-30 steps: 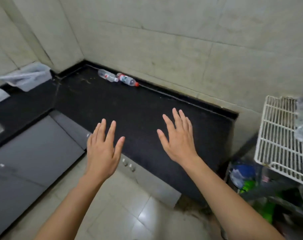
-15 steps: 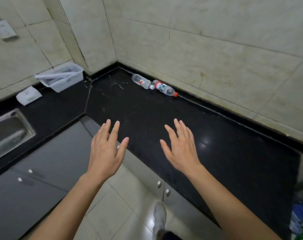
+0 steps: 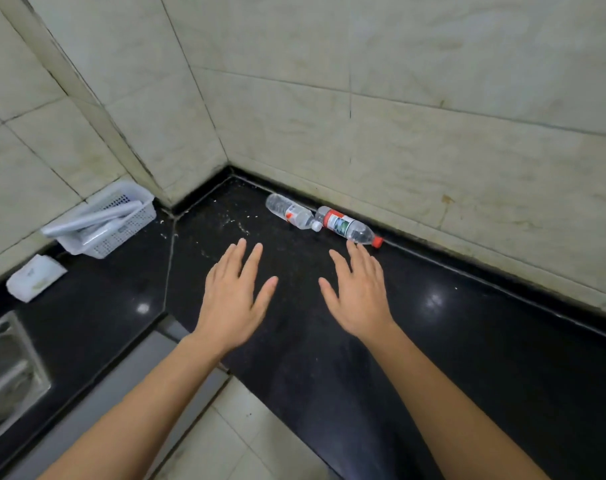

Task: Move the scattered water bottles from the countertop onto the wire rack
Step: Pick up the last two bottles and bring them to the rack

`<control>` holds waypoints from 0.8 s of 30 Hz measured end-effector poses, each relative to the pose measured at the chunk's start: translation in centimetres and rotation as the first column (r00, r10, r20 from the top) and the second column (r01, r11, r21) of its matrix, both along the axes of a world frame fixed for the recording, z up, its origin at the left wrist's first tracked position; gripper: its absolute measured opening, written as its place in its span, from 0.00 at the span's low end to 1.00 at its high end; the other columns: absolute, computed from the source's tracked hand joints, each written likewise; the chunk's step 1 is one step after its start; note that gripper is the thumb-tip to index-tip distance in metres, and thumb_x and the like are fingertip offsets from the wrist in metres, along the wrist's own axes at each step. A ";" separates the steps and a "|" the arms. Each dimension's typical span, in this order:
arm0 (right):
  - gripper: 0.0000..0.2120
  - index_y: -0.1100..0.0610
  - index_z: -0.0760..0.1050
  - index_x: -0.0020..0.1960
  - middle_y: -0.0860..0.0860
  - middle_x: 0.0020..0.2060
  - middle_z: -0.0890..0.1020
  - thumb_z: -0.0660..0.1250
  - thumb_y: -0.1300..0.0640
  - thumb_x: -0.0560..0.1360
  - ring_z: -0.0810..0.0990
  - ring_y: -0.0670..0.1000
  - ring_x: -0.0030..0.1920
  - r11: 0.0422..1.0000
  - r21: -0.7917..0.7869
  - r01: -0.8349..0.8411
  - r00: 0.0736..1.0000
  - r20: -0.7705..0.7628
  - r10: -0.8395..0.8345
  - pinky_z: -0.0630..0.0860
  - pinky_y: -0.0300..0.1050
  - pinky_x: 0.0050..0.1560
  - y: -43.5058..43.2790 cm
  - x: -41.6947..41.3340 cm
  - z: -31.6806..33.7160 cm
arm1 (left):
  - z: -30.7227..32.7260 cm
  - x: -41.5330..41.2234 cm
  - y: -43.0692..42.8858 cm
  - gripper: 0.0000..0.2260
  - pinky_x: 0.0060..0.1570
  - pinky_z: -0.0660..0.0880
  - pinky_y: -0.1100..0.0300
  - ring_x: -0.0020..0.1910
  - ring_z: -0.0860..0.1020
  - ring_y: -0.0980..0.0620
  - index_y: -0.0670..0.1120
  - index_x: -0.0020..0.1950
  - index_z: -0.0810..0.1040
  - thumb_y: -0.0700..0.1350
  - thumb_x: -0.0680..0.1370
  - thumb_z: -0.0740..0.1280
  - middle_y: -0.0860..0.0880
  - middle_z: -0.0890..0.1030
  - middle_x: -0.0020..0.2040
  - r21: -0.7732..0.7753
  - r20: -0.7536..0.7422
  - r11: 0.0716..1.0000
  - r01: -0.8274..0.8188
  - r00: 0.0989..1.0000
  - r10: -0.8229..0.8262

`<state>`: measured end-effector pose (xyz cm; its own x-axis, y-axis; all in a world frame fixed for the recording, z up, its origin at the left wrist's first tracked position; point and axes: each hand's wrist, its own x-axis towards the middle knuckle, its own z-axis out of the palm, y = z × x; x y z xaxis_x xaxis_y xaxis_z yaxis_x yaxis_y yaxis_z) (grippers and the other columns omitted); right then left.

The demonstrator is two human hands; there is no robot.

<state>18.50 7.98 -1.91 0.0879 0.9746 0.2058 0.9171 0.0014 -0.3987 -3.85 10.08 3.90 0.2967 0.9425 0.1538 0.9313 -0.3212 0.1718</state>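
Note:
Two clear plastic water bottles lie on their sides end to end on the black countertop [image 3: 468,341], close to the back wall. The left bottle [image 3: 289,212] has a white cap; the right bottle [image 3: 346,227] has a red-and-green label and a red cap. My left hand [image 3: 234,294] hovers palm down over the counter with straight fingers, holding nothing. My right hand [image 3: 358,292] is spread the same way, its fingertips just short of the red-capped bottle and not touching it. The wire rack is out of view.
A white perforated basket [image 3: 111,220] with long white items sits on the counter at the left by the wall corner. A white packet [image 3: 35,282] lies in front of it. A steel sink [image 3: 10,372] is at the far left edge. Tiled walls close the back.
The view has swung left and closer to the counter corner; the wire rack has left the frame. Both hands have reached forward toward the bottles, still empty.

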 end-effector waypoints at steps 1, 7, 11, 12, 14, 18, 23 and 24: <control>0.28 0.57 0.68 0.76 0.63 0.77 0.65 0.61 0.44 0.81 0.61 0.63 0.79 1.000 -0.007 -0.002 1.000 -0.001 0.002 0.59 0.62 0.77 1.3 0.0 -0.3 | -0.3 0.1 1.4 0.33 0.75 0.61 0.42 0.80 0.58 0.42 0.47 0.81 0.60 0.64 0.80 0.49 0.41 0.60 0.81 -0.006 -0.007 1.000 0.011 1.000 -0.011; 0.31 0.55 0.58 0.81 0.61 0.81 0.56 0.58 0.43 0.82 0.53 0.60 0.81 0.965 -0.256 0.061 0.998 -0.017 -0.068 0.54 0.58 0.79 7.5 0.9 -4.0 | -4.9 0.9 10.0 0.36 0.77 0.58 0.43 0.81 0.56 0.43 0.47 0.81 0.58 0.66 0.79 0.46 0.42 0.58 0.81 -0.160 -0.082 0.982 0.097 0.990 -0.111; 0.36 0.56 0.48 0.83 0.59 0.82 0.49 0.57 0.41 0.83 0.48 0.60 0.82 0.872 -0.457 0.177 0.983 0.033 -0.182 0.52 0.58 0.79 11.2 2.8 -7.3 | -8.5 2.4 18.0 0.33 0.78 0.54 0.43 0.82 0.51 0.43 0.46 0.82 0.54 0.60 0.82 0.57 0.43 0.53 0.83 -0.262 -0.177 0.950 0.172 0.959 -0.222; 0.37 0.56 0.47 0.83 0.59 0.82 0.47 0.58 0.40 0.82 0.48 0.60 0.82 0.849 -0.485 0.210 0.975 0.038 -0.219 0.52 0.58 0.79 12.1 3.4 -8.0 | -9.2 3.0 20.4 0.33 0.78 0.54 0.43 0.82 0.50 0.43 0.46 0.82 0.53 0.58 0.82 0.59 0.43 0.52 0.83 -0.283 -0.194 0.941 0.187 0.949 -0.248; 0.40 0.56 0.45 0.83 0.58 0.82 0.44 0.59 0.40 0.82 0.47 0.60 0.82 0.808 -0.518 0.282 0.954 0.061 -0.294 0.52 0.59 0.79 14.1 4.5 -9.1 | -10.7 4.4 25.5 0.34 0.78 0.54 0.41 0.82 0.49 0.43 0.45 0.82 0.52 0.56 0.81 0.61 0.42 0.52 0.82 -0.313 -0.213 0.923 0.224 0.931 -0.297; 0.41 0.56 0.42 0.83 0.58 0.82 0.45 0.60 0.41 0.82 0.46 0.60 0.82 0.764 -0.524 0.377 0.922 0.139 -0.360 0.51 0.59 0.79 20.0 6.3 -11.0 | -14.6 7.4 35.5 0.36 0.77 0.51 0.39 0.82 0.45 0.43 0.45 0.82 0.49 0.53 0.80 0.63 0.42 0.47 0.83 -0.353 -0.325 0.891 0.285 0.856 -0.402; 0.44 0.58 0.43 0.83 0.58 0.82 0.51 0.63 0.41 0.80 0.49 0.58 0.82 0.735 -0.535 0.416 0.900 0.126 -0.417 0.50 0.59 0.80 26.5 5.7 -14.1 | -19.9 8.4 42.7 0.40 0.74 0.48 0.33 0.82 0.46 0.41 0.46 0.82 0.49 0.53 0.77 0.67 0.41 0.48 0.83 -0.392 -0.370 0.844 0.365 0.778 -0.508; 0.44 0.58 0.45 0.83 0.59 0.80 0.55 0.64 0.40 0.79 0.53 0.60 0.80 0.721 -0.526 0.451 0.883 0.148 -0.444 0.53 0.60 0.79 27.0 5.3 -14.6 | -20.8 7.9 43.0 0.39 0.74 0.48 0.32 0.81 0.49 0.40 0.46 0.82 0.52 0.51 0.76 0.68 0.40 0.52 0.82 -0.380 -0.332 0.837 0.394 0.786 -0.521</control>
